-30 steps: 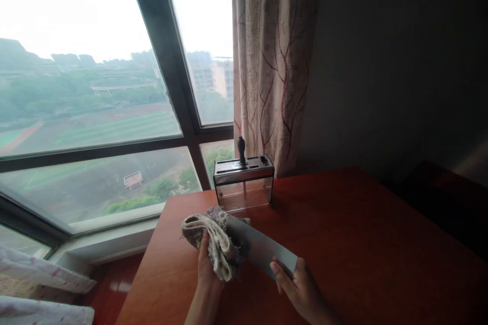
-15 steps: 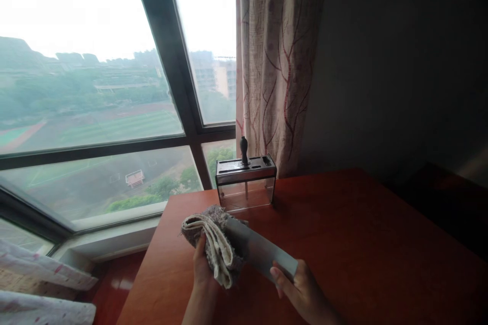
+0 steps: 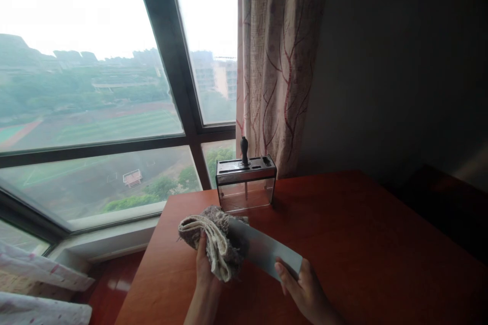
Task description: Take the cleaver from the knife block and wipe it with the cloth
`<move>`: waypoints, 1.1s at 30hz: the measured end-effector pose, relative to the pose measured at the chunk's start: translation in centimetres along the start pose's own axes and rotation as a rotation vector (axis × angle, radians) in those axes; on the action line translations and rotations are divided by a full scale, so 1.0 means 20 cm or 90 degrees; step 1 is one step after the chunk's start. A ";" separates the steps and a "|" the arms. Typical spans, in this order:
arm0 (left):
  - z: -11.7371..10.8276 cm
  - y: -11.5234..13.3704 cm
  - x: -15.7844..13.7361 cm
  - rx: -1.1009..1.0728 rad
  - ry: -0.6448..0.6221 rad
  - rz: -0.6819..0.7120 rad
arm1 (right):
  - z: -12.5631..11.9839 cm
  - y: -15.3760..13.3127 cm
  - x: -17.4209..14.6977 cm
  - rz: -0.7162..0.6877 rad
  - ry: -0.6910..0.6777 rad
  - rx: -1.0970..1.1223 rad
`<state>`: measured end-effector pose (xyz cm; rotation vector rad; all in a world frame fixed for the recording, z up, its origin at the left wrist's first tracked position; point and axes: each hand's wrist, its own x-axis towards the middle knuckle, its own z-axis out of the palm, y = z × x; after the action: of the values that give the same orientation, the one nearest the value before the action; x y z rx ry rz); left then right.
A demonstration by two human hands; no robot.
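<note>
My left hand (image 3: 205,259) is closed around a folded grey and cream cloth (image 3: 213,244) with a shaggy outer side. The cloth lies against the far end of a wide-bladed cleaver (image 3: 267,249) and covers part of it. My right hand (image 3: 305,289) grips the cleaver at its near end; the handle is hidden in the fingers. The blade slants from lower right to upper left above the reddish-brown table (image 3: 343,233). Beyond the cloth stands a clear-sided knife block (image 3: 246,183) with a metal top. One black-handled knife (image 3: 244,151) sits upright in its slot.
A large window with a dark frame (image 3: 160,25) rises on the left, its sill (image 3: 110,244) beside the table. A patterned curtain (image 3: 278,61) hangs behind the knife block. Another light curtain (image 3: 38,284) reaches in at lower left. A dark wall (image 3: 400,61) stands right.
The cleaver and my right hand have shifted slightly to the right, and the cloth slightly up and left. A little more of the blade shows. Both hands keep their hold.
</note>
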<state>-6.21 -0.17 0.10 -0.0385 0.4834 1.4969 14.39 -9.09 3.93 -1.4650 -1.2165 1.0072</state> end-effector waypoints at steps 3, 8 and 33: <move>0.02 -0.02 -0.02 0.001 -0.029 -0.030 | 0.00 -0.02 0.01 -0.020 -0.038 -0.009; 0.08 -0.09 -0.10 0.069 0.046 -0.109 | 0.01 -0.05 0.05 -0.080 -0.107 -0.056; 0.00 0.09 0.00 0.054 0.046 0.024 | -0.02 0.00 0.03 -0.112 -0.182 -0.080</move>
<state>-8.00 0.07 0.62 -0.0168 0.6081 1.5152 14.82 -8.64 3.95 -1.3106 -1.6113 1.0596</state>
